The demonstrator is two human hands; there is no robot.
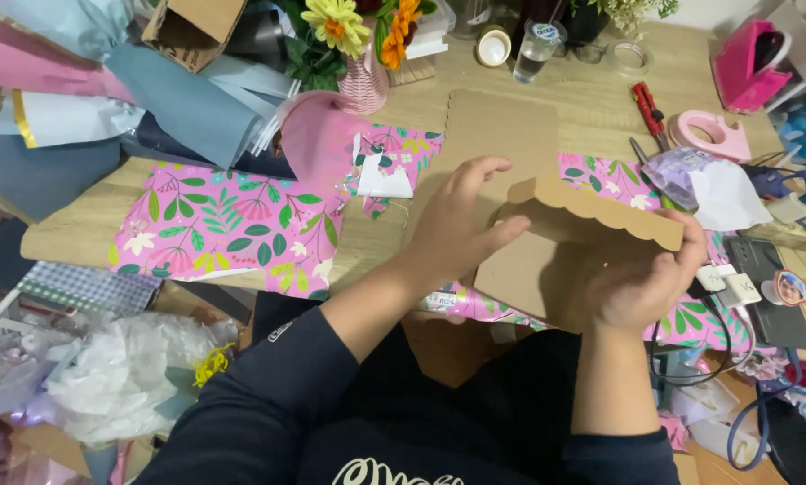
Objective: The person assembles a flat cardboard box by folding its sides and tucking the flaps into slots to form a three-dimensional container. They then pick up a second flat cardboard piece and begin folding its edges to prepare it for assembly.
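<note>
Both hands' fingers pinch cardboard piece [583, 242] over pink floral paper [232, 224]; vase [363, 85] of flowers far left, tape dispenser [713, 135] right.

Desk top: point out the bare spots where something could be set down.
Bare wood lies between the scalloped cardboard sheet and the red cutter. A smaller strip shows left of the pink floral paper. Crowded: paper rolls at the left, tape dispenser and cables at the right, and the middle, where both hands hold the cardboard box.
</note>
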